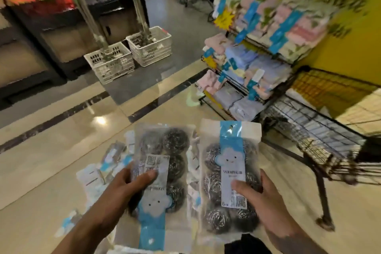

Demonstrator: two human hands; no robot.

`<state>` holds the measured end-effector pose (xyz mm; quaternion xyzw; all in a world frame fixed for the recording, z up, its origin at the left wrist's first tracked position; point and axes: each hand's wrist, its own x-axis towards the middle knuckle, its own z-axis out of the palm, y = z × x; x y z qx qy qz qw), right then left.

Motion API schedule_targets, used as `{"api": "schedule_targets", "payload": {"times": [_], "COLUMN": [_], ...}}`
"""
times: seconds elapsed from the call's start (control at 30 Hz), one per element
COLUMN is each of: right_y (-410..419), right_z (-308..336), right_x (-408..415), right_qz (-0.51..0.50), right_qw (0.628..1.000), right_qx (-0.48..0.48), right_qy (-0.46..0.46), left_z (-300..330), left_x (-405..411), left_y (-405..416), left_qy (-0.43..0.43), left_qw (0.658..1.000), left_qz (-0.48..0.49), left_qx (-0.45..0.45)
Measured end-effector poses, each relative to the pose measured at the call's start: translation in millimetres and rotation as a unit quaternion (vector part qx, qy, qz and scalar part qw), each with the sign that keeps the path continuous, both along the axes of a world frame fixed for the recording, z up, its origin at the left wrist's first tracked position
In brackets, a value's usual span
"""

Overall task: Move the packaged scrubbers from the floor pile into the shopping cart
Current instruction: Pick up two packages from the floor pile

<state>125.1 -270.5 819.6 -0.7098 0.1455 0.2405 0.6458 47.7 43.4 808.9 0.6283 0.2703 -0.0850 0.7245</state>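
Two flat clear-plastic packs held up side by side above a glossy beige floor [51,163]. In the left hand [123,183], a scrubber pack [162,171] turned upside down: blue cloud-face label at the bottom, dark coiled steel-wool balls showing through crinkled film, thumb curled over the pale paper strip on the front, fingers hidden behind. In the right hand [266,208], a second scrubber pack [228,175] upright: white card header with a blue band and hang hole at the top, smiling cloud label beneath, round shiny wire balls stacked in pairs, thumb pressed on the label, fingers wrapped round the right edge. Both hands gripping, neither spread. Under and behind the two packs, a loose floor pile [107,167] of more such packets, white and blue, overlapping at odd angles, blurred. To the right, a black wire shopping cart [321,130], open mesh sides, thin tubular legs on small castors; contents not clear through the blur. Beyond it, a black wire rack [247,80] of folded cloths in pink, blue and lilac, each wrapped with a blue paper sleeve, standing against a yellow wall. Further back, two white slotted plastic crates [132,55] on the dark floor strip, each holding upright long pale poles
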Motion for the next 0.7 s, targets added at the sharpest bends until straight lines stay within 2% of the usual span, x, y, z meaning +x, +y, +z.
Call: {"api": "schedule_targets", "payload": {"times": [0.2, 0.33, 0.4, 0.5, 0.7], "right_y": [-99.2, -152.1, -179.5, -226.2, -325.7], "right_z": [19.6, 20.9, 17.1, 9.2, -3.8], "right_x": [-42.6, -57.7, -59.2, -56.3, -31.9], "right_qz": [-0.227, -0.325, -0.358, -0.383, -0.407], "right_qw": [0.974, 0.945, 0.933, 0.922, 0.911], "right_qx": [0.017, 0.024, 0.034, 0.042, 0.061], "right_qy": [0.002, -0.011, -0.023, -0.03, -0.014], "left_z": [2.1, -2.0, 0.7, 2.5, -2.1], "left_x": [89.7, 126.4, 138.4, 152.4, 190.6], "left_y": [-85.0, -176.7, -225.8, -290.6, -394.1], "left_qy": [-0.033, -0.028, -0.03, -0.037, -0.02], "left_qw": [0.988, 0.974, 0.965, 0.946, 0.944], "left_qz": [-0.137, -0.22, -0.259, -0.321, -0.33], "left_qx": [-0.063, -0.038, -0.009, -0.015, 0.005]}}
